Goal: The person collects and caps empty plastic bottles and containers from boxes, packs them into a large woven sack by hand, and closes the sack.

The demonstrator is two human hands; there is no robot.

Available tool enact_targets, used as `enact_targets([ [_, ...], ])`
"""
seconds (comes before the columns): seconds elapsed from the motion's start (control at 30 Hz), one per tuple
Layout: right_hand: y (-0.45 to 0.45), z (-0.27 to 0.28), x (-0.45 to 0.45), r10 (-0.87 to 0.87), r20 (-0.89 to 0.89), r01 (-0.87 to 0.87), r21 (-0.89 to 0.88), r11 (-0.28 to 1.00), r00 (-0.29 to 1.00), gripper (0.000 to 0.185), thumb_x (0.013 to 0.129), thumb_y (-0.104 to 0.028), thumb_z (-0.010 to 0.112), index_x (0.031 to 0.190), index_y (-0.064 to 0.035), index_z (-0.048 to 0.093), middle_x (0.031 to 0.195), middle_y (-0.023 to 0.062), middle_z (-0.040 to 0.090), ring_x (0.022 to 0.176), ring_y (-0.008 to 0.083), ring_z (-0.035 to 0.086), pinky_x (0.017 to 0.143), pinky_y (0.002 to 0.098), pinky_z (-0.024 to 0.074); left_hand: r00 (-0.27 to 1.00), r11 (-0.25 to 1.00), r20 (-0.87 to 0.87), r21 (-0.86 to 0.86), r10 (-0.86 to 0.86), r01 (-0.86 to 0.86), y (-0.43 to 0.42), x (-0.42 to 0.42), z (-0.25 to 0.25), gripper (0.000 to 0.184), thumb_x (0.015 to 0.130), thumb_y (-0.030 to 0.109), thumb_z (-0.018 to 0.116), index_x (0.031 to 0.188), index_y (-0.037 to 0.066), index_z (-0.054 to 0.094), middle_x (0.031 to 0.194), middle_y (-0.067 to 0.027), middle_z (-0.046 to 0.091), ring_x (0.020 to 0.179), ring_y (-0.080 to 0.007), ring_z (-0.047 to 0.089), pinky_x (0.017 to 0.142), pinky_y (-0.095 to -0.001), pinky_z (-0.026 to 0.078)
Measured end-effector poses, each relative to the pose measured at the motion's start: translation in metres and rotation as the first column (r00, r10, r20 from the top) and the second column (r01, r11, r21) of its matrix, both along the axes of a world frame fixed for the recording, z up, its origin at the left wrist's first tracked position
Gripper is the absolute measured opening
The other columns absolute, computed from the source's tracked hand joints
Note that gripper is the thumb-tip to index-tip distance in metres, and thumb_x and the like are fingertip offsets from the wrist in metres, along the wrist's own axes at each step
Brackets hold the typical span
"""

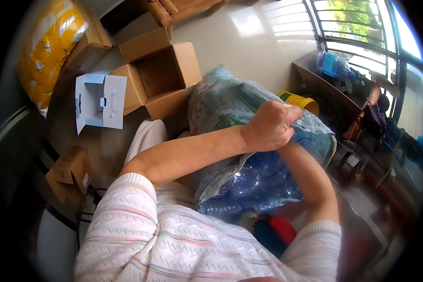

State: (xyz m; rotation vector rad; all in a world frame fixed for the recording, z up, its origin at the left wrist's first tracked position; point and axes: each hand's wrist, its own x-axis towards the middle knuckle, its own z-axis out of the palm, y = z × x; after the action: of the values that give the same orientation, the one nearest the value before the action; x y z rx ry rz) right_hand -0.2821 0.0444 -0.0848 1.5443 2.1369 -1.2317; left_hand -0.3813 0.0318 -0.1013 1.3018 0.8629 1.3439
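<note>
A large woven plastic sack [230, 105], greenish with patterned patches, leans in front of me with its mouth towards me. Clear blue plastic bottles [256, 183] fill the opening. My left hand [270, 126] is closed in a fist over the upper edge of the mouth; whatever lies inside the fist is hidden. My right forearm reaches up over the bottles, and my right hand [293, 113] is mostly covered by the left one. Its fingers cannot be made out clearly.
Left of the sack stand an open cardboard box [157, 75], a white box [113, 101] and a small carton [70, 176]. A yellow wrapped parcel [51, 51] is farther left. A yellow bucket [301, 102] and a cluttered shelf [310, 70] are right, by the barred window.
</note>
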Motion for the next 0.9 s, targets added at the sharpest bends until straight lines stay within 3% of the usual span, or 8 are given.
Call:
enact_targets([
  [0.23, 0.01, -0.008, -0.005, 0.002, -0.004, -0.002, 0.032, 0.999, 1.0, 0.038, 0.078, -0.019, 0.061, 0.112, -0.0043, 0.052, 0.112, 0.0142, 0.055, 0.105, 0.0245, 0.052, 0.091, 0.0347, 0.0404, 1.0, 1.0, 0.007, 0.004, -0.005, 0.005, 0.006, -0.004, -0.005, 0.017, 0.064, -0.001, 0.057, 0.08, -0.002, 0.059, 0.075, -0.0185, 0.06, 0.072, -0.0318, 0.061, 0.064, -0.0329, 0.047],
  [0.37, 0.012, -0.012, -0.003, -0.019, -0.03, 0.021, 0.042, 0.999, 0.999, 0.039, 0.079, -0.019, 0.061, 0.113, -0.0039, 0.051, 0.112, 0.0143, 0.056, 0.104, 0.0244, 0.053, 0.09, 0.0348, 0.0409, 0.988, 0.975, 0.153, -0.216, -0.012, 0.045, 0.017, -0.009, -0.001, 0.013, 0.07, 0.003, 0.06, 0.082, 0.0, 0.063, 0.073, -0.0132, 0.064, 0.069, -0.0135, 0.062, 0.066, -0.0257, 0.047],
  [0.43, 0.018, -0.007, 0.005, -0.047, -0.05, 0.048, 0.02, 0.999, 0.998, 0.039, 0.079, -0.019, 0.061, 0.113, -0.0037, 0.051, 0.112, 0.0144, 0.056, 0.104, 0.0244, 0.053, 0.09, 0.0348, 0.0411, 0.994, 0.976, 0.101, -0.21, -0.036, 0.057, 0.025, -0.018, 0.004, 0.014, 0.072, 0.002, 0.059, 0.085, 0.0, 0.064, 0.074, -0.007, 0.065, 0.069, -0.0086, 0.059, 0.067, -0.023, 0.047],
  [0.6, 0.017, 0.017, 0.044, -0.216, -0.134, 0.209, -0.064, 0.976, 0.967, 0.052, 0.078, -0.03, 0.065, 0.119, -0.0028, 0.048, 0.113, 0.0175, 0.056, 0.107, 0.0284, 0.053, 0.09, 0.0355, 0.0412, 0.967, 0.939, 0.213, -0.283, -0.139, 0.197, 0.025, -0.02, 0.002, 0.013, 0.078, -0.001, 0.056, 0.089, -0.001, 0.063, 0.079, -0.0028, 0.063, 0.073, -0.0061, 0.056, 0.067, -0.0197, 0.047],
  [0.7, -0.011, 0.054, 0.053, -0.019, -0.091, 0.03, 0.127, 0.991, 0.996, 0.053, 0.077, -0.024, 0.067, 0.121, -0.0022, 0.046, 0.117, 0.015, 0.052, 0.101, 0.0243, 0.054, 0.085, 0.0342, 0.0438, 0.959, 0.933, 0.23, -0.28, -0.163, 0.226, 0.025, -0.02, 0.004, 0.014, 0.079, -0.001, 0.056, 0.091, -0.001, 0.063, 0.082, -0.0035, 0.063, 0.075, -0.0061, 0.057, 0.069, -0.0196, 0.047],
  [0.73, -0.018, 0.057, 0.055, 0.126, -0.117, -0.093, 0.257, 0.962, 0.985, 0.054, 0.073, -0.023, 0.071, 0.119, -0.0048, 0.049, 0.118, 0.0164, 0.052, 0.099, 0.0294, 0.055, 0.084, 0.0347, 0.0453, 0.966, 0.932, 0.193, -0.287, -0.17, 0.222, 0.026, -0.019, 0.003, 0.014, 0.079, -0.002, 0.056, 0.091, -0.001, 0.063, 0.082, -0.0035, 0.063, 0.076, -0.006, 0.057, 0.069, -0.0196, 0.047],
  [0.83, -0.033, 0.067, 0.048, 0.098, -0.041, -0.09, 0.157, 0.984, 0.994, 0.046, 0.071, -0.026, 0.07, 0.111, -0.0081, 0.056, 0.119, 0.0185, 0.051, 0.103, 0.0356, 0.052, 0.088, 0.04, 0.0424, 0.971, 0.931, 0.156, -0.292, -0.179, 0.218, 0.027, -0.019, 0.002, 0.015, 0.079, -0.003, 0.054, 0.091, -0.001, 0.063, 0.083, -0.0038, 0.063, 0.076, -0.0064, 0.057, 0.069, -0.0193, 0.047],
  [0.9, -0.043, 0.064, 0.044, 0.078, -0.012, -0.071, 0.294, 0.953, 0.997, 0.036, 0.07, -0.026, 0.07, 0.101, -0.0096, 0.059, 0.109, 0.0129, 0.055, 0.094, 0.0318, 0.056, 0.08, 0.039, 0.0461, 0.97, 0.932, 0.177, -0.291, -0.169, 0.216, 0.029, -0.017, 0.002, 0.015, 0.079, -0.004, 0.053, 0.091, -0.002, 0.062, 0.083, -0.004, 0.063, 0.076, -0.0067, 0.057, 0.069, -0.0192, 0.047],
])
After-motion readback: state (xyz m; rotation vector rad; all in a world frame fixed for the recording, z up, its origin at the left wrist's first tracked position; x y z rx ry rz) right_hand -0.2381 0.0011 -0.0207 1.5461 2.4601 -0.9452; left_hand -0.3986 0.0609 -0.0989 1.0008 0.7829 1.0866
